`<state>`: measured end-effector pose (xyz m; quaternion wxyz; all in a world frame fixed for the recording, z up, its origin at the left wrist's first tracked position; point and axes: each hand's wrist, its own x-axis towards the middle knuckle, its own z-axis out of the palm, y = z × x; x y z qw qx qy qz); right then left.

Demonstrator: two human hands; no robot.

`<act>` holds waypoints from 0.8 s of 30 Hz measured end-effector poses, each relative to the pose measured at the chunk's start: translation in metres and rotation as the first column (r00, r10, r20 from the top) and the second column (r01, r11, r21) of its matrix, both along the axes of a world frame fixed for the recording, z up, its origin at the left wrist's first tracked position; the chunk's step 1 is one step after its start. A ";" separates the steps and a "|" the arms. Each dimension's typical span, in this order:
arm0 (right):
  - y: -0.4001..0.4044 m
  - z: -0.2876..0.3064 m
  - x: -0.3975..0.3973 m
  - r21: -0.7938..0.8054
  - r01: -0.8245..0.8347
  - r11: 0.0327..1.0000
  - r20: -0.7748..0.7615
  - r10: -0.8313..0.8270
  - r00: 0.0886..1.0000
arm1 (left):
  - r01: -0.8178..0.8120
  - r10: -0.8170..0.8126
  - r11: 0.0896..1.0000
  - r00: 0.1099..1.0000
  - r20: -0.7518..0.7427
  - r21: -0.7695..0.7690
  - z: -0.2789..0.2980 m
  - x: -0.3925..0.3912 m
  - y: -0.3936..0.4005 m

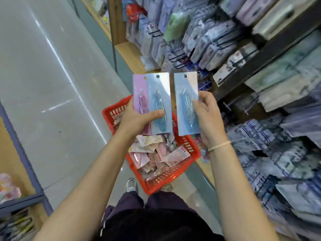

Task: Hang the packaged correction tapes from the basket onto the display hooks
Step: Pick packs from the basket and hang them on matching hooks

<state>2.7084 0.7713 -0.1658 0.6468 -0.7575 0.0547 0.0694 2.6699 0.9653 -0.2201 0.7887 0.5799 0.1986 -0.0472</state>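
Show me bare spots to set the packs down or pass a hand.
Free: grey floor left of the red basket, out to the purple-edged platform. A dark gap in the shelving right of the right hand shows bare hooks. Crowded: the basket, heaped with packets; the upper hooks, packed. Left hand holds two packs, right one pack.
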 end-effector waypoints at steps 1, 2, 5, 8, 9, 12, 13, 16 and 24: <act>-0.011 0.020 -0.009 0.025 0.063 0.998 0.039 -0.064 0.997 | 0.069 -0.069 0.998 0.997 0.046 -0.009 0.018 0.003 -0.018; -0.024 0.040 -0.018 0.042 0.131 0.991 0.091 -0.134 0.987 | 0.131 -0.129 0.991 0.987 0.093 -0.022 0.037 0.006 -0.039; -0.063 0.090 -0.049 0.011 0.355 0.935 0.287 -0.343 0.894 | 0.273 -0.260 0.962 0.936 0.236 -0.022 0.092 0.005 -0.100; -0.107 0.133 -0.086 -0.029 0.572 0.820 0.527 -0.473 0.706 | 0.383 -0.354 0.923 0.866 0.353 -0.014 0.143 -0.006 -0.159; -0.124 0.146 -0.100 -0.041 0.620 0.783 0.598 -0.478 0.643 | 0.426 -0.389 0.905 0.835 0.389 -0.012 0.158 -0.011 -0.180; -0.180 0.181 -0.141 -0.103 0.721 0.685 0.759 -0.414 0.503 | 0.519 -0.454 0.855 0.747 0.485 0.001 0.202 -0.034 -0.248; -0.200 0.192 -0.157 -0.106 0.736 0.668 0.784 -0.400 0.476 | 0.547 -0.472 0.837 0.713 0.519 0.010 0.216 -0.043 -0.271; -0.266 0.221 -0.210 -0.118 0.746 0.656 0.809 -0.371 0.455 | 0.641 -0.531 0.766 0.582 0.616 0.055 0.256 -0.080 -0.343; -0.445 0.278 -0.368 -0.103 0.663 0.741 0.769 -0.364 0.525 | 0.722 -0.596 0.673 0.399 0.696 0.162 0.331 -0.201 -0.526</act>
